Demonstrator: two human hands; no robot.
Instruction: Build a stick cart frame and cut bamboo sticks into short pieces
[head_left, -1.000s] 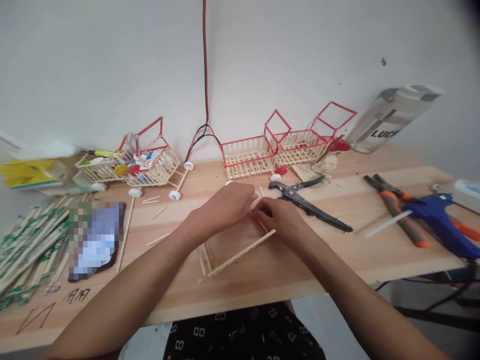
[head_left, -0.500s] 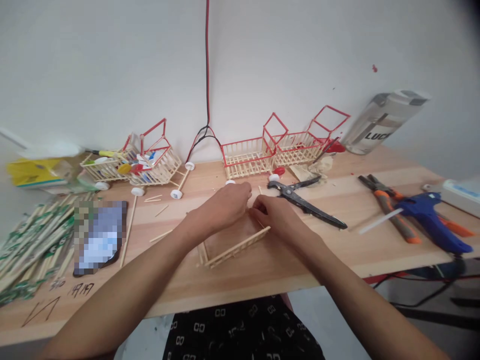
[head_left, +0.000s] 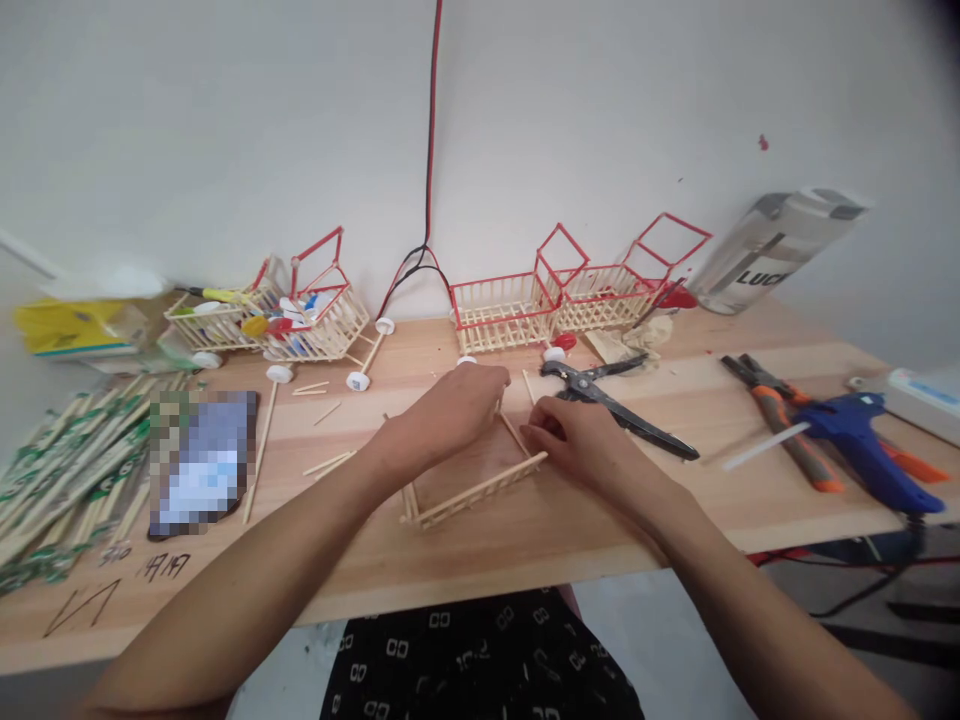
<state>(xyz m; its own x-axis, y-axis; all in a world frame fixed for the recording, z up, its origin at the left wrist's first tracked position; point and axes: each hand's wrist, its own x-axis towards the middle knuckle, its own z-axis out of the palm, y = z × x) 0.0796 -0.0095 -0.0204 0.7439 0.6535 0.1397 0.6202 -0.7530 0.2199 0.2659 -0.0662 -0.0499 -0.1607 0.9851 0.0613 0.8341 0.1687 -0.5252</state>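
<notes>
A small frame of thin wooden sticks (head_left: 480, 492) lies on the table in front of me, its near side built like a little ladder. My left hand (head_left: 461, 405) reaches over the frame, with thumb and fingers pinched at its far corner. A pale stick end (head_left: 499, 403) shows under those fingertips; the rest is hidden by the hand. Just right of the frame's right side, my right hand (head_left: 574, 435) has its fingers loosely curled, with a gap between them and nothing visible inside.
Along the wall stand several stick-built carts (head_left: 501, 312) with red trim. Black shears (head_left: 626, 405), orange-handled pliers (head_left: 795, 440) and a blue glue gun (head_left: 862, 440) lie right. Bundled sticks (head_left: 82, 470) and a blurred flat object (head_left: 202, 465) lie left. A clear bottle (head_left: 776, 255) leans behind.
My right hand has drawn back to the right, away from the left fingertips, and its fingers have loosened. My left hand stays at the frame's far corner. The view has shifted slightly.
</notes>
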